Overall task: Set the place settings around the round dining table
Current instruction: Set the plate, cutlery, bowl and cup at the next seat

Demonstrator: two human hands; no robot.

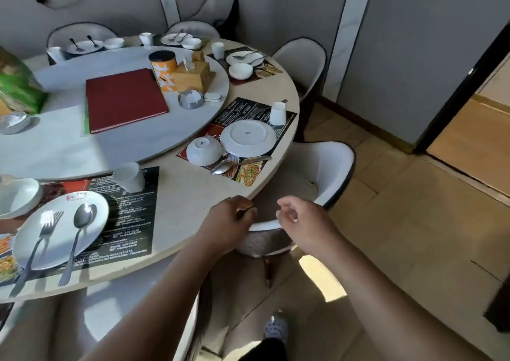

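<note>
- The place settings lie on the rim of the round table [187, 195], a smooth, pale stone-like top, each one on a dark glossy printed placemat.
- At the right edge, one placemat [242, 109] carries a round white plate [249, 138] turned face down, a white bowl [204, 151] also turned over just beside it, a small white cup [277, 113] standing mouth down, and a shiny metal spoon [237, 165] lying across the mat's near corner.
- At the near left edge, a second placemat [132, 222] holds a right-way-up white plate [60, 228] with a steel fork [41, 239] and a second spoon [78, 231] resting on it, handles overhanging towards the table's edge.
- An overturned cup [128, 177] and a deep white bowl [18, 198] sit at that mat's far side.
- More white plates, bowls and cups ring the far edge.
- The left hand [229, 222] is at the near edge with its fingers curled; I cannot tell whether its grip closes on the chair rim.
- The right hand [303, 220] hovers beside it, its grip loosely curled around nothing.
- A curved white padded chair [325, 167] with dark piping is tucked under the table's right edge.
- On the raised round turntable [138, 145] lie a flat red menu book [124, 100], an orange-and-white cylindrical tin [162, 67], a wooden box [194, 75] and a metal ashtray [190, 98].
</note>
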